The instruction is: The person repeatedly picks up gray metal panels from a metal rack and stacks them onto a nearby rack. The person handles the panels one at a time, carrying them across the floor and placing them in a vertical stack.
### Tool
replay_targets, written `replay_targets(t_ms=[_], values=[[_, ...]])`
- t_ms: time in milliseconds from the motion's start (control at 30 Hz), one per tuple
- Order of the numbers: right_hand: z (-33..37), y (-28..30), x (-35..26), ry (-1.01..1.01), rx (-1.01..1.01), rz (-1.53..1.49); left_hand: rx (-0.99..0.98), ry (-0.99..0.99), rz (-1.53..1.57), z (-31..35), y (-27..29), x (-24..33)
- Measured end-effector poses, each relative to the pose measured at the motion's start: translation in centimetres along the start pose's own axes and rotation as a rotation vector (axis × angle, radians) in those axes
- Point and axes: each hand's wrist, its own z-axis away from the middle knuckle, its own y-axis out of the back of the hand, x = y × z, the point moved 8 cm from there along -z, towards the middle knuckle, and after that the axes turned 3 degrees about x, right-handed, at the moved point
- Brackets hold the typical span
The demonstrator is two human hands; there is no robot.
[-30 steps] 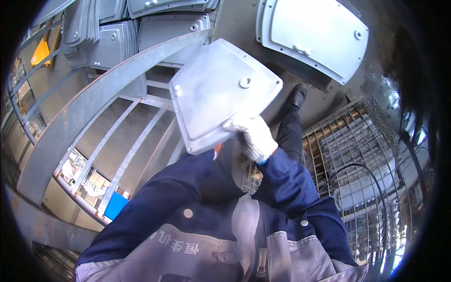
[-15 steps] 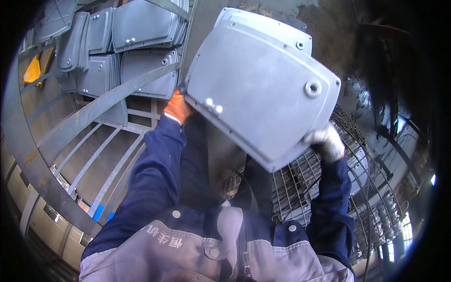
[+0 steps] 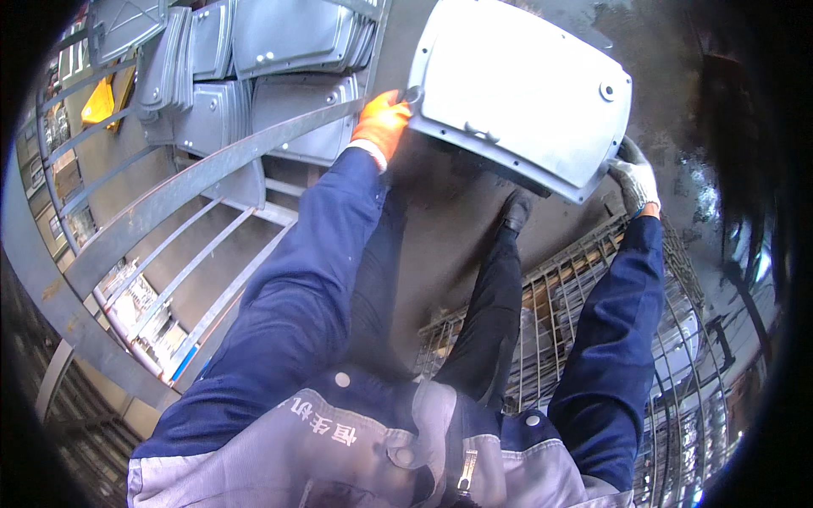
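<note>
A pale grey cover panel (image 3: 517, 93) with rounded corners, small edge holes, two small knobs and a ringed hole is held out ahead of me. My left hand (image 3: 381, 127), in an orange glove with a dark fingertip area, is closed on its left edge. At the lower right corner, my right hand (image 3: 633, 178) grips it in a white and grey glove, fingers partly hidden. Something darker shows under the near edge; I cannot tell whether a second panel lies beneath.
On my left a grey metal rack (image 3: 220, 157) holds several stacks of similar panels (image 3: 292, 38). A wire mesh basket (image 3: 550, 339) with metal parts stands at my right leg. A yellow object (image 3: 99, 103) sits beyond the rack. The floor (image 3: 440, 245) looks stained.
Both hands have carried the panel farther away and to the right, and its tilt has changed. The second panel that stuck out behind it no longer shows. My arms reach out farther.
</note>
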Motion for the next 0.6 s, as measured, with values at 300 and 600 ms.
replay_targets(t_ms=[300, 600], values=[[12.9, -16.3, -6.5, 0.456, -0.251, 0.046, 0.156, 0.277, -0.404, 19.1, 2.9, -3.6], [11.9, -42.2, 3.4, 0.09, -0.688, 0.163, -0.025, 0.299, -0.956, 26.5, 8.6, -8.5]])
